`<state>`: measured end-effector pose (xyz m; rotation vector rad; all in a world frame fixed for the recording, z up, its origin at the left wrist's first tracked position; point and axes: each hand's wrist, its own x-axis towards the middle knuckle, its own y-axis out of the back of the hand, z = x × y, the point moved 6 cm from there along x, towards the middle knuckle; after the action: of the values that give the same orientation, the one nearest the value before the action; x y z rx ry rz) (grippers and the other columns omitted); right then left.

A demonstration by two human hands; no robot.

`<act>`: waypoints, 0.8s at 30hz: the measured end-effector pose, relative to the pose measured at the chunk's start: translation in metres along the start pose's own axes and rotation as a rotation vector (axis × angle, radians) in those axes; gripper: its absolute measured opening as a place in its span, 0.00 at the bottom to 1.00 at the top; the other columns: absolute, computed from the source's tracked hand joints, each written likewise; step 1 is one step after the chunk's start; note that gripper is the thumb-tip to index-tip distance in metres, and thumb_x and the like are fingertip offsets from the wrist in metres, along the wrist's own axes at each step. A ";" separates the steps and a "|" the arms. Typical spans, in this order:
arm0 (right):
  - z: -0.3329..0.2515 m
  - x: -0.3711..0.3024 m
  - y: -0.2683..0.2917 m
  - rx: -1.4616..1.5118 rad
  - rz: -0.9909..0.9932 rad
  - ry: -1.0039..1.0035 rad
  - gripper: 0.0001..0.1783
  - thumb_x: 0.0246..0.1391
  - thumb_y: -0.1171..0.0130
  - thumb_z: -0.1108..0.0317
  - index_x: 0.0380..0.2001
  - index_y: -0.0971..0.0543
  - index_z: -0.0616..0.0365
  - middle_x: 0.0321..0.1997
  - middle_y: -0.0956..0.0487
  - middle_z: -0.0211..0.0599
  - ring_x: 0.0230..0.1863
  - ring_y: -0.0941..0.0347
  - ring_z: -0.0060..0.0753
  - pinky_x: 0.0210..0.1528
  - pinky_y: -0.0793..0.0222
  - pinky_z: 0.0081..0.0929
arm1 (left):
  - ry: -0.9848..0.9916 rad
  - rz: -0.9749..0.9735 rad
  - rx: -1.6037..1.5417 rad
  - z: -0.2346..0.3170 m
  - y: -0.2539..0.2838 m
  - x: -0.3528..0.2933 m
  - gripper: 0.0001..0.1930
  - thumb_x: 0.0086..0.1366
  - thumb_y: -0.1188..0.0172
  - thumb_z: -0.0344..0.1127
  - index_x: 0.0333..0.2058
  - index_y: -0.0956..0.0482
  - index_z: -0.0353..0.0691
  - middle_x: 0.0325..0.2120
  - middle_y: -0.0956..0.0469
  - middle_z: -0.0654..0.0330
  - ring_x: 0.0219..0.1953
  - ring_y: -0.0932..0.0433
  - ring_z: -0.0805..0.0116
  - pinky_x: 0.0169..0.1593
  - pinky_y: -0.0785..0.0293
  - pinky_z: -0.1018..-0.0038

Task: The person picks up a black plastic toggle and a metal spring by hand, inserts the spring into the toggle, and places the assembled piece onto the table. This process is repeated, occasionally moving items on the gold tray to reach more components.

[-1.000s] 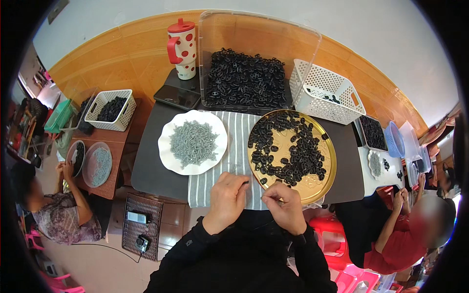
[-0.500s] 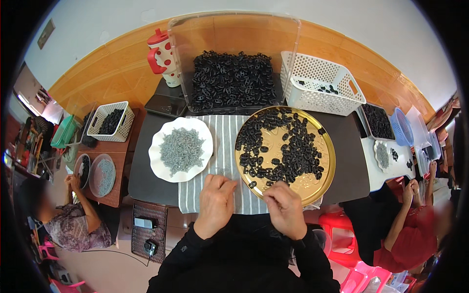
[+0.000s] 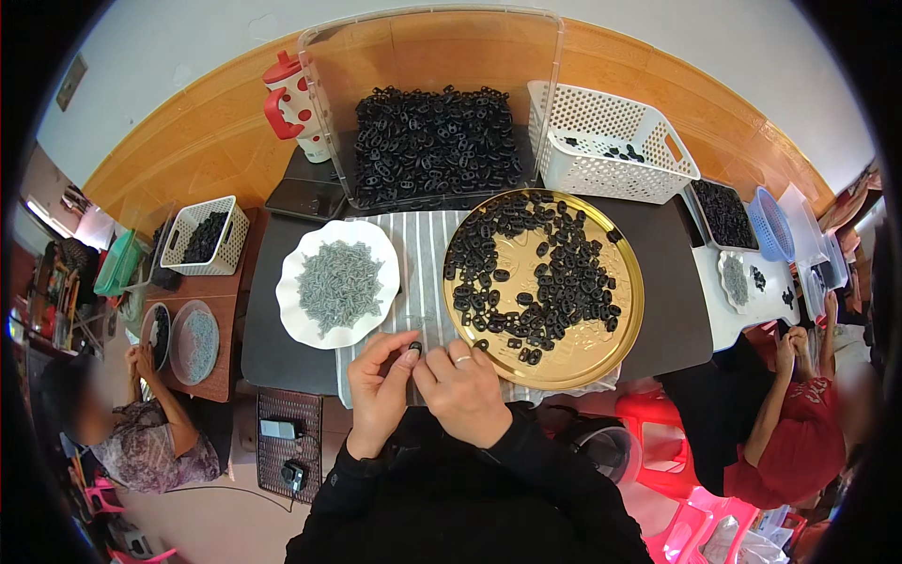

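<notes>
Over the front edge of the striped cloth [image 3: 427,244], my hands have come together. Between its thumb and forefinger, my left hand [image 3: 378,390] pinches a small black plastic piece [image 3: 414,348]. My right hand [image 3: 467,395], a ring on one finger, is closed right beside that piece; whatever its fingertips hold is hidden. Behind it, the round gold tray [image 3: 526,371] bears many loose black oval pieces with holes [image 3: 568,282]. A white wavy-edged plate [image 3: 296,315] at the left carries a heap of thin grey screw-like pieces [image 3: 340,287].
A clear bin [image 3: 432,56] heaped with black pieces stands at the back, between a red-and-white tumbler [image 3: 305,108] and a white perforated basket [image 3: 620,174]. Co-workers sit at either side, one in a patterned top [image 3: 150,446], another in red [image 3: 799,437].
My right hand has moved left from the tray's front edge to meet my left hand. A black piece now shows in my left fingertips. The view has shifted slightly.
</notes>
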<state>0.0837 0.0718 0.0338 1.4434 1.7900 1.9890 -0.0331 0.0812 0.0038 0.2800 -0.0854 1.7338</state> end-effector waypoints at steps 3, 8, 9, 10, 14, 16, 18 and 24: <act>-0.002 0.001 -0.009 -0.046 -0.041 0.012 0.11 0.40 0.45 0.68 0.29 0.23 0.58 0.27 0.32 0.32 0.34 0.33 0.34 0.34 0.38 0.27 | -0.036 0.012 0.018 0.002 0.004 0.000 0.11 0.59 0.43 0.19 0.41 0.20 0.32 0.28 0.27 0.61 0.30 0.29 0.74 0.35 0.33 0.81; 0.009 0.003 0.012 0.081 0.093 -0.074 0.10 0.40 0.45 0.71 0.29 0.23 0.62 0.29 0.31 0.37 0.35 0.32 0.39 0.35 0.33 0.32 | -0.010 -0.019 0.014 -0.003 0.007 -0.003 0.11 0.61 0.44 0.20 0.42 0.20 0.33 0.30 0.28 0.63 0.33 0.30 0.76 0.37 0.33 0.81; 0.014 0.006 0.015 0.081 0.086 -0.069 0.10 0.40 0.45 0.71 0.29 0.23 0.62 0.29 0.31 0.37 0.35 0.32 0.39 0.35 0.33 0.32 | 0.012 -0.026 -0.049 -0.006 0.007 -0.002 0.11 0.61 0.44 0.20 0.43 0.20 0.33 0.30 0.28 0.63 0.33 0.30 0.76 0.38 0.34 0.81; 0.023 0.011 0.018 0.032 0.085 -0.129 0.10 0.39 0.45 0.72 0.29 0.24 0.63 0.29 0.31 0.39 0.34 0.31 0.40 0.34 0.33 0.33 | 0.034 -0.035 -0.111 -0.008 0.007 -0.002 0.12 0.62 0.44 0.20 0.44 0.21 0.33 0.31 0.28 0.63 0.33 0.30 0.77 0.38 0.34 0.82; 0.045 0.024 0.011 -0.100 -0.048 -0.251 0.08 0.39 0.45 0.74 0.27 0.22 0.60 0.29 0.32 0.41 0.33 0.31 0.44 0.32 0.33 0.35 | 0.090 -0.034 -0.194 -0.015 0.011 -0.001 0.12 0.62 0.44 0.21 0.44 0.21 0.32 0.31 0.28 0.63 0.33 0.31 0.77 0.38 0.34 0.82; 0.050 0.025 0.006 -0.195 -0.089 -0.308 0.09 0.40 0.45 0.73 0.27 0.19 0.54 0.29 0.32 0.40 0.33 0.31 0.44 0.31 0.34 0.36 | 0.131 -0.050 -0.235 -0.016 0.012 -0.001 0.12 0.62 0.44 0.21 0.45 0.20 0.33 0.30 0.28 0.64 0.33 0.32 0.78 0.37 0.35 0.83; 0.048 0.029 0.007 -0.226 -0.106 -0.302 0.09 0.40 0.45 0.73 0.27 0.19 0.53 0.29 0.32 0.40 0.34 0.32 0.44 0.31 0.35 0.35 | 0.105 -0.049 -0.203 -0.015 0.012 -0.002 0.12 0.62 0.44 0.22 0.44 0.20 0.33 0.29 0.28 0.63 0.32 0.32 0.78 0.36 0.35 0.83; 0.048 0.027 0.002 -0.239 -0.181 -0.265 0.07 0.39 0.45 0.72 0.25 0.19 0.54 0.28 0.32 0.41 0.34 0.33 0.44 0.30 0.35 0.35 | -0.091 -0.059 0.316 0.009 0.012 -0.003 0.11 0.58 0.43 0.22 0.41 0.19 0.35 0.27 0.28 0.56 0.31 0.29 0.65 0.34 0.32 0.74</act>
<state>0.1027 0.1226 0.0436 1.3443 1.4621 1.7588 -0.0434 0.0745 0.0131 0.5875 0.1309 1.6727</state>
